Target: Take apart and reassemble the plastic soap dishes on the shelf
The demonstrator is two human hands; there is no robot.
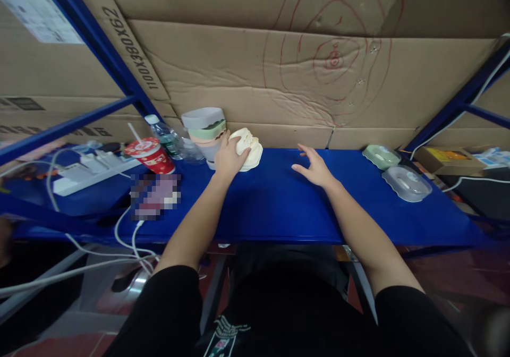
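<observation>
Your left hand [228, 158] is closed around a cream-coloured, scalloped plastic dish [247, 147] near the back edge of the blue metal shelf [271, 208], fingers wrapped over its near rim. The dish sits tilted against a stack of pastel plastic tubs [205, 131] just to its left, close to the cardboard wall behind. Your right hand [314, 168] is open, fingers spread, palm down just over the bare shelf near its middle, and it holds nothing.

Toward the right end of the shelf lie two more pieces of the same kind: a pale green scalloped plastic tray [381, 156] near the back edge and a clear scalloped plastic tray [406, 183] just in front of it, well apart from both hands. Judging from that, two pieces already seem laid out on the right, the cream dish is only now being gripped, and the stacked tubs are untouched, so most of the handling seems to lie ahead.

At the left end stand a red paper cup with a straw [149, 154], a clear water bottle [167, 139] and a white power strip [90, 168] with trailing cables.
</observation>
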